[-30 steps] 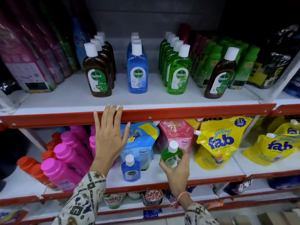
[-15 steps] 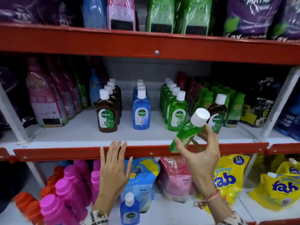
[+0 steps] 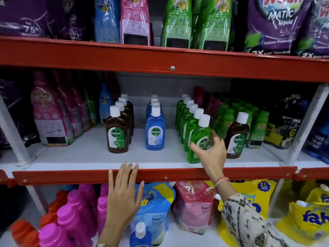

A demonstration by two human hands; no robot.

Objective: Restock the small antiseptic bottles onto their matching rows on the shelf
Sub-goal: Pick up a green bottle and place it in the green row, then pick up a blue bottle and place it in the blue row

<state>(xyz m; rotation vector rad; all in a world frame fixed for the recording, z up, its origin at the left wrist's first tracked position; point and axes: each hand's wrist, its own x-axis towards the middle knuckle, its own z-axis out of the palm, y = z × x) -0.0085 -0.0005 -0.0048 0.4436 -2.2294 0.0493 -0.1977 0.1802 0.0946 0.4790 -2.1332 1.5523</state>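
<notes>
On the middle white shelf (image 3: pixel 85 157) stand three rows of white-capped antiseptic bottles: brown (image 3: pixel 117 134), blue (image 3: pixel 155 132) and green (image 3: pixel 188 118). A green bottle (image 3: pixel 199 134) stands at the front of the green row. My right hand (image 3: pixel 211 154) is around its lower part, thumb on the front and fingers at its right side. A single brown bottle (image 3: pixel 237 138) stands apart, right of the green row. My left hand (image 3: pixel 123 196) lies flat on the red shelf edge (image 3: pixel 71 176), holding nothing. A small blue bottle (image 3: pixel 140 235) stands on the lower shelf below it.
Softener pouches (image 3: pixel 49 118) crowd the shelf's left, green-capped bottles (image 3: pixel 258 125) and dark packs its right. Detergent pouches (image 3: pixel 178 20) fill the top shelf. Below are pink bottles (image 3: pixel 71 216), blue and pink refill pouches (image 3: pixel 194 205) and yellow packs (image 3: pixel 313 220).
My right hand lifted the green bottle from the lower shelf and brought it upright onto the front of the green row. The view tilted upward. My left hand stayed on the red edge.
</notes>
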